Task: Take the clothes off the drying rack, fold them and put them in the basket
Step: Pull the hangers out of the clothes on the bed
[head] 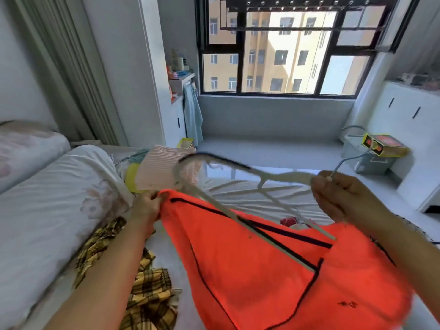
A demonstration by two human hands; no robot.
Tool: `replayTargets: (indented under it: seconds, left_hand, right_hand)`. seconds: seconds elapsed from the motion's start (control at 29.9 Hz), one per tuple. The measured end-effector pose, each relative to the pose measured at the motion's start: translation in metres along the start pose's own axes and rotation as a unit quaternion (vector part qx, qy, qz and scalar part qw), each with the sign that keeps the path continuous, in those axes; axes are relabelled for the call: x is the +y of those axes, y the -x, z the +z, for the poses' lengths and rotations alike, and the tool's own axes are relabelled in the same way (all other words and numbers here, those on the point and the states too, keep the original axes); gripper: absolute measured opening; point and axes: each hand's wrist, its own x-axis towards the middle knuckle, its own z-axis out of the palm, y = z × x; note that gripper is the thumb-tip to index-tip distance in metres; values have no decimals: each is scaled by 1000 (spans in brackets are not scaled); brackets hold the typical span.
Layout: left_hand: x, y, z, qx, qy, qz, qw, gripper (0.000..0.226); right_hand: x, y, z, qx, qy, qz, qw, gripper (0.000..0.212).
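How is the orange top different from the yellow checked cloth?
The orange top is plain with thin dark lines; the yellow checked cloth is plaid. The orange top is held by the left hand; the yellow checked cloth lies crumpled on the bed. Both are bright fabric.

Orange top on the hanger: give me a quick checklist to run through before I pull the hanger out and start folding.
1. Grip on the hanger: ok. The right hand holds the hanger near its hook.
2. Grip on the garment: ok. The left hand pinches the orange top at its upper edge.
3. Hanger free of the top: cannot tell. One arm of the hanger crosses the fabric, and the picture is blurred there.
4. Space to fold: ok. Bare bed sheet shows just beyond the top.
5. Other clothes tidy: not ok. A yellow plaid garment lies crumpled by the left forearm.
6. Basket in reach: cannot tell.
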Motion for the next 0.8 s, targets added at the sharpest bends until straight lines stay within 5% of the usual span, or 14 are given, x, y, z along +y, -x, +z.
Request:
replayTargets:
  seconds: [0.1, 0.2, 0.3, 0.4, 0.57, 0.7, 0.8]
  left_hand:
    - [9, 4, 26, -2, 49, -29, 998, 8]
    - [39, 53, 83, -151, 203, -56, 966, 8]
    - [44, 102, 117, -293, 229, -38, 927, 42]
    - [28, 114, 121, -339, 200, 19, 919, 64]
    - [12, 72, 97, -365, 66, 131, 919, 39]
    - [4, 46, 77, -192, -110, 320, 921, 34]
    - [-8, 32, 75, -90, -133, 400, 902, 36]
  right_hand:
    - [-1, -18, 6, 149, -104, -14, 983, 38]
    - [1, -46, 37, 252, -159, -1, 955, 38]
    - [0, -71, 77, 264, -219, 35, 939, 38]
    - [6, -89, 111, 262, -264, 24, 928, 45]
    - [17, -113, 156, 254, -270, 27, 929, 44]
    - [19, -139, 163, 319, -254, 41, 912, 29]
    - [28, -151, 165, 350, -282, 47, 892, 27]
